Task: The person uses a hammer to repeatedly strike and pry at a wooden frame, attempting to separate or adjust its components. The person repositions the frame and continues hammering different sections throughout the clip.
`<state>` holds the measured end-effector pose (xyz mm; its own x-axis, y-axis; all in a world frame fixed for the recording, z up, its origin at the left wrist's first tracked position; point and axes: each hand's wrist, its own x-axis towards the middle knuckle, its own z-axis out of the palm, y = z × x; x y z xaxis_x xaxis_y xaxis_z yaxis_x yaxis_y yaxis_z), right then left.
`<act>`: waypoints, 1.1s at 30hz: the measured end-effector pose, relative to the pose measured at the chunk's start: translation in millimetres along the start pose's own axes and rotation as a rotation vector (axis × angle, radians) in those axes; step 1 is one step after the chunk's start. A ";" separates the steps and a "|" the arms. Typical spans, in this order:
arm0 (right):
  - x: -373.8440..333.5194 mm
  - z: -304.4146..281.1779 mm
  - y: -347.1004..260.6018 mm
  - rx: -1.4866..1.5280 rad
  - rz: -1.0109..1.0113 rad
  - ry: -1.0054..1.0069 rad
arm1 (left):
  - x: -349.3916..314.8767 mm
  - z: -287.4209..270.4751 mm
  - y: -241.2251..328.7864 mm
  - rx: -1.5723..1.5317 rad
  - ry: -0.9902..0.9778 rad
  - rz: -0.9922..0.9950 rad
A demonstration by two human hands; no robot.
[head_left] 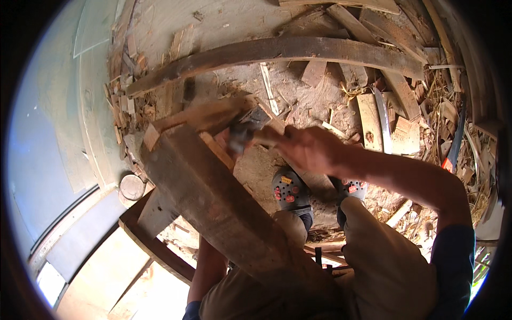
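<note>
A thick, rough wooden beam (213, 197) slants from my lap up toward the middle of the view. My right hand (309, 149) is shut on the wooden handle of a hammer, whose dark, motion-blurred head (240, 136) is at the beam's upper end, beside a thinner wooden piece (202, 114) lying across that end. My left forearm (208, 266) runs up under the beam, which hides my left hand. My two feet in grey clogs (290, 189) stand on the dirt floor just beyond the beam.
A long curved plank (277, 50) lies across the floor ahead amid several wood scraps and shavings. A long metal blade (384, 122) and a dark tool with an orange grip (453, 152) lie at the right. A round tin (132, 186) sits at the left.
</note>
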<state>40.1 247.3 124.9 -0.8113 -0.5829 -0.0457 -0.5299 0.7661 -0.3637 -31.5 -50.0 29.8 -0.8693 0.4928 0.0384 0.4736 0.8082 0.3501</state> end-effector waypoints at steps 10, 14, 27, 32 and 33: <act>-8.9 4.1 -5.1 0.297 -0.059 -0.008 | -30.5 52.2 -89.8 0.005 0.022 0.431; -7.8 -10.3 22.6 0.214 0.192 -0.392 | 8.3 26.6 6.3 -0.082 0.019 0.126; -13.4 2.4 -3.4 0.152 -0.013 0.227 | -8.0 32.4 -20.1 -1.087 -0.098 -0.464; -23.8 5.7 23.3 0.063 0.124 0.001 | 14.2 36.2 16.0 -0.262 -0.055 0.095; -5.2 -3.7 1.3 0.029 0.009 0.122 | -17.8 25.1 -54.2 -0.253 -0.077 0.133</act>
<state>42.8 252.3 128.1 -0.8409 -0.5375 0.0634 -0.5165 0.7619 -0.3908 -38.1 -94.5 -13.4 -0.7843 0.6196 0.0317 0.5238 0.6339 0.5691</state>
